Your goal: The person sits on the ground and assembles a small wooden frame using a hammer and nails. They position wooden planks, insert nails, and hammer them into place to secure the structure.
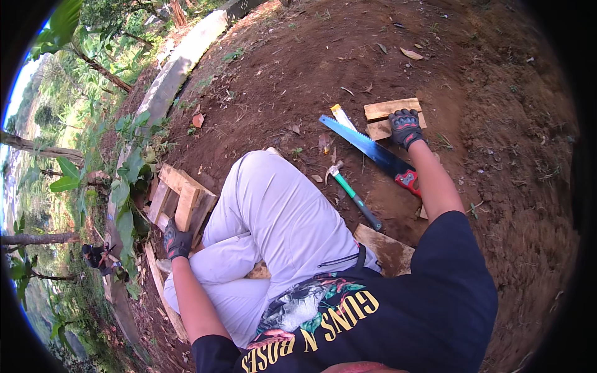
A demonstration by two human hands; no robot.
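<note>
My left hand (pixel 177 241), in a dark glove, is closed on the near end of a small wooden frame (pixel 179 181) made of short pale boards. The frame leans beside my bent leg. Out to the right, my right hand (pixel 405 126), gloved too, is closed over a pair of short wooden boards (pixel 392 108) lying on the soil with a dark gap between them; its fingertips are hidden. Just left of that hand lies a handsaw (pixel 367 148) with a bluish blade and red handle. Closer to me is a claw hammer (pixel 353 196) with a green and black handle.
A white and yellow strip-like object (pixel 343 117) lies by the saw's tip. Near my hip is a loose wooden board (pixel 385 250); a long plank (pixel 163 287) lies at the left. A concrete kerb (pixel 177 68) borders plants and a slope. Another person (pixel 98 258) is far left.
</note>
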